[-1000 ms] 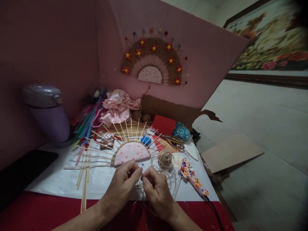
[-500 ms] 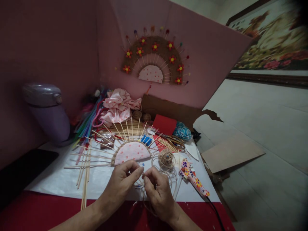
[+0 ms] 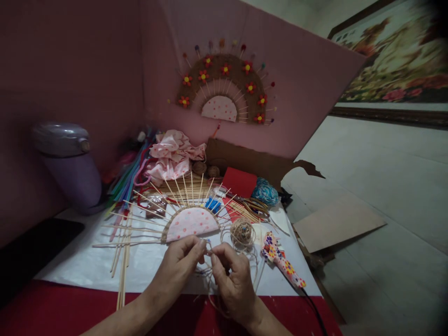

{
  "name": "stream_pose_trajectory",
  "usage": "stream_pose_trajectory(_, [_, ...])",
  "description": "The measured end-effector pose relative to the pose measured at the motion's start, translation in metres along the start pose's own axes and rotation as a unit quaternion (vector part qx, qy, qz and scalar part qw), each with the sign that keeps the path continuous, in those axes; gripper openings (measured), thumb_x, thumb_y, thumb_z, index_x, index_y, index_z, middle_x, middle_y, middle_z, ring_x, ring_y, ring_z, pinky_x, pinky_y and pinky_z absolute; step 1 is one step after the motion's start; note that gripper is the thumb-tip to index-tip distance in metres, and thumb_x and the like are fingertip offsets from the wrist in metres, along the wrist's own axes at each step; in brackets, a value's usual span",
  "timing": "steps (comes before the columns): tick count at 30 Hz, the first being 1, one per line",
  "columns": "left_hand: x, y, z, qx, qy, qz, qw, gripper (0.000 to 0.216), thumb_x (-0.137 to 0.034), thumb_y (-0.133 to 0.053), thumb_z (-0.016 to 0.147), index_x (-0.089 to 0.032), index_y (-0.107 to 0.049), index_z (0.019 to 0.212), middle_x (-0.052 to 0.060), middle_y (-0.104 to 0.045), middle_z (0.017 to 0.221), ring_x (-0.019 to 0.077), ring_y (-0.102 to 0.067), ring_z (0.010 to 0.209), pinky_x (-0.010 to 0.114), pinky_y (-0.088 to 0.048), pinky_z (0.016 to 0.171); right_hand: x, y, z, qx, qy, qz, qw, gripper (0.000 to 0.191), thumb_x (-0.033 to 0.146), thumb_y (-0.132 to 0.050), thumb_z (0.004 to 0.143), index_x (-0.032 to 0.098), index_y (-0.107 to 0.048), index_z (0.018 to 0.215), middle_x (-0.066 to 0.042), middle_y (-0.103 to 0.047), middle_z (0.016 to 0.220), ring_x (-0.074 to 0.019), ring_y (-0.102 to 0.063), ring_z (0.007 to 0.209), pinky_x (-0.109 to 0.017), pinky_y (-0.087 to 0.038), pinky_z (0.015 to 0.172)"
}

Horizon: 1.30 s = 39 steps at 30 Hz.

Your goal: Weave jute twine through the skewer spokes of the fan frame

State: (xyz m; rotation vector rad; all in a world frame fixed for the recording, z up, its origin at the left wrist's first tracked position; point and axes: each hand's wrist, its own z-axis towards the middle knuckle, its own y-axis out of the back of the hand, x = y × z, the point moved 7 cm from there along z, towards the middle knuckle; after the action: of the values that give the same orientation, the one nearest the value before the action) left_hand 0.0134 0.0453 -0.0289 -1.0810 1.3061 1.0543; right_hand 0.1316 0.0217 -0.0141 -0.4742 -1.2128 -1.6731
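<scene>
On my remote feed, left hand (image 3: 182, 265) and right hand (image 3: 231, 281) nearly met, thumb and forefinger of each pinching twine (image 3: 210, 251) between them; too little showed to judge its run. Twine ball (image 3: 241, 230) sat just beyond the right. Dotted half-circle (image 3: 192, 223) lay beyond the left, straight edge crosswise.

Beyond a dim pink panel (image 3: 301, 88), a framed picture (image 3: 399, 60) hangs above pale tiles (image 3: 402, 163).
</scene>
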Motion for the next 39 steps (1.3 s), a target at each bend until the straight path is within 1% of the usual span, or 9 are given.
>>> stream_pose_trajectory(5, [0.006,-0.001,0.003,0.008,0.031,-0.017,0.999,0.039,-0.05,-0.049,0.081,-0.015,-0.052,0.062,-0.006,-0.04,0.046,0.0074,-0.032,0.041,0.019,-0.023,0.04,0.003,0.0,0.0,0.002,0.011,-0.009,1.0,0.012,0.018,-0.043,0.086,0.017,-0.055,0.084,0.006,-0.037,0.056,-0.0086,-0.035,0.047,-0.023,-0.026,0.049])
stream_pose_trajectory(13, [0.006,0.001,0.002,-0.001,0.041,-0.023,0.999,0.039,-0.049,-0.05,0.08,-0.014,-0.054,0.063,-0.004,-0.044,0.049,0.007,-0.034,0.041,0.019,-0.024,0.04,0.01,0.002,0.002,-0.009,0.036,-0.039,0.999,0.012,0.016,-0.044,0.085,0.016,-0.056,0.084,0.006,-0.037,0.056,-0.0086,-0.036,0.047,-0.023,-0.026,0.049])
stream_pose_trajectory(17, [0.008,0.001,0.004,-0.009,0.039,-0.031,0.999,0.037,-0.048,-0.052,0.079,-0.014,-0.054,0.063,-0.003,-0.046,0.05,0.0062,-0.035,0.04,0.017,-0.024,0.038,0.013,0.002,0.001,0.001,0.041,-0.042,0.998,0.012,0.016,-0.045,0.085,0.016,-0.056,0.084,0.007,-0.036,0.055,-0.0083,-0.035,0.046,-0.023,-0.025,0.048])
stream_pose_trajectory(21, [0.016,0.001,0.007,-0.008,0.051,-0.062,0.997,0.034,-0.045,-0.056,0.076,-0.013,-0.055,0.063,-0.001,-0.051,0.054,0.0045,-0.035,0.038,0.016,-0.023,0.035,0.014,0.001,0.0,0.009,0.036,-0.042,0.998,0.013,0.016,-0.044,0.086,0.016,-0.057,0.084,0.006,-0.039,0.055,-0.0081,-0.036,0.045,-0.023,-0.025,0.048])
stream_pose_trajectory(24, [0.023,0.001,0.009,-0.009,0.078,-0.091,0.993,0.032,-0.044,-0.057,0.077,-0.013,-0.058,0.069,-0.001,-0.054,0.057,0.003,-0.033,0.034,0.016,-0.023,0.033,0.016,0.001,0.001,0.013,0.04,-0.041,0.998,0.014,0.017,-0.044,0.086,0.016,-0.058,0.086,0.006,-0.041,0.054,-0.0076,-0.035,0.043,-0.022,-0.025,0.047])
stream_pose_trajectory(27, [0.026,0.001,0.008,-0.015,0.11,-0.128,0.985,0.03,-0.043,-0.059,0.076,-0.013,-0.059,0.08,-0.001,-0.058,0.061,0.0034,-0.038,0.035,0.014,-0.025,0.032,0.018,0.001,0.002,0.007,0.048,-0.05,0.998,0.014,0.017,-0.045,0.086,0.016,-0.059,0.086,0.006,-0.043,0.053,-0.0073,-0.036,0.042,-0.022,-0.026,0.047])
stream_pose_trajectory(33, [0.025,0.0,0.002,-0.02,0.169,-0.178,0.969,0.039,-0.033,-0.064,0.073,-0.016,-0.049,0.105,-0.001,-0.062,0.066,0.0064,-0.047,0.038,0.013,-0.026,0.03,0.017,0.0,0.001,0.01,0.046,-0.046,0.998,0.012,0.017,-0.046,0.086,0.017,-0.058,0.084,0.006,-0.048,0.053,-0.0074,-0.038,0.042,-0.022,-0.027,0.047])
stream_pose_trajectory(36, [0.025,0.0,0.003,-0.024,0.173,-0.189,0.966,0.041,-0.031,-0.063,0.073,-0.017,-0.045,0.107,-0.001,-0.062,0.068,0.0066,-0.048,0.039,0.014,-0.027,0.031,0.017,0.0,0.001,0.011,0.048,-0.04,0.998,0.012,0.017,-0.045,0.086,0.017,-0.057,0.085,0.005,-0.05,0.054,-0.0077,-0.041,0.044,-0.021,-0.028,0.048])
stream_pose_trajectory(39, [0.028,0.003,0.006,-0.031,0.17,-0.203,0.964,0.038,-0.031,-0.062,0.074,-0.018,-0.043,0.105,-0.001,-0.062,0.067,0.0071,-0.048,0.038,0.014,-0.027,0.03,0.018,0.0,0.001,0.011,0.054,-0.046,0.997,0.013,0.016,-0.045,0.086,0.017,-0.058,0.088,0.005,-0.05,0.052,-0.0077,-0.041,0.043,-0.021,-0.028,0.047])
